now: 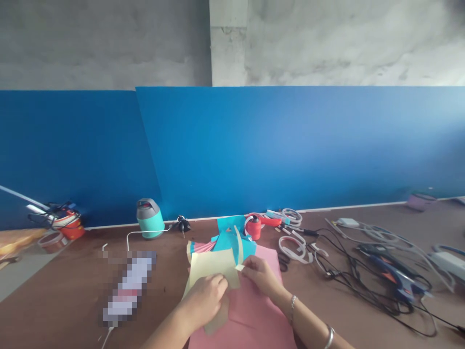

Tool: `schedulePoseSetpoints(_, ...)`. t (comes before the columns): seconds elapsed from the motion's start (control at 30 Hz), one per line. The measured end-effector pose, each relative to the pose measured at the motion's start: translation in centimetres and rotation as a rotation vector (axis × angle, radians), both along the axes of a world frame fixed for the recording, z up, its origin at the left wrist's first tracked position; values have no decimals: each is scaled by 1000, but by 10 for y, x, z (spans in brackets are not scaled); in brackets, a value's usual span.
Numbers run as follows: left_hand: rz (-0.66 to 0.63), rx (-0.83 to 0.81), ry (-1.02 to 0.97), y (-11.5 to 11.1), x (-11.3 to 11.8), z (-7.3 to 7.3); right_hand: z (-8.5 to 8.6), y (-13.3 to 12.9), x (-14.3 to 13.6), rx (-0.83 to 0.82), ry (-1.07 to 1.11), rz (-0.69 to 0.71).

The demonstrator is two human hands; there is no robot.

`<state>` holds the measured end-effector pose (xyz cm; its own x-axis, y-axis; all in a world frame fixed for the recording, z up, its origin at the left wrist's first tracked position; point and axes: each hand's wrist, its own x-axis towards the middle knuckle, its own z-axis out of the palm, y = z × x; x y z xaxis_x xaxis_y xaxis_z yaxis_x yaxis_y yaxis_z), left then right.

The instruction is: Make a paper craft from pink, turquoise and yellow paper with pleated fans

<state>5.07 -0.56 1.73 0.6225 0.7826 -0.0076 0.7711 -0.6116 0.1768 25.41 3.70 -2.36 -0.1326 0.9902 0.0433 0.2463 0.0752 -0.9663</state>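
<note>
Pale yellow paper lies over pink paper on the brown table. My left hand rests on the yellow paper with its fingers curled; anything inside them is hidden. My right hand pinches a small pale yellow piece near the yellow sheet's right edge. Beyond the hands are blue paper and a narrow pale yellow strip. Folded pink pieces stick out at the left of the blue paper.
A turquoise flask, keys and a red tape dispenser stand or lie toward the back. A blurred-out device is at left. Black cables and a blue-black tool spread at right. A red bucket stands far left.
</note>
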Motion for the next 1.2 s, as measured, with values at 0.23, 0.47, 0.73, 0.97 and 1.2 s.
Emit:
schedulePoseSetpoints(0.23, 77, 42, 45, -1, 0, -3, -6, -2, 2, 70, 41, 37)
schedulePoseSetpoints(0.47, 115, 10, 58, -6, -8, -1, -5, -4, 1, 103, -24, 17)
schedulePoseSetpoints(0.73, 112, 4, 114, -5, -3, 7, 4, -9, -2, 10, 250, -1)
schedulePoseSetpoints(0.97, 230, -11, 233, -22, -13, 12, 19, -5, 21, 41, 447, -178)
schedulePoseSetpoints(1.2, 405, 11, 134, -44, -59, 10, 10, 18, 45, -29, 242, -406)
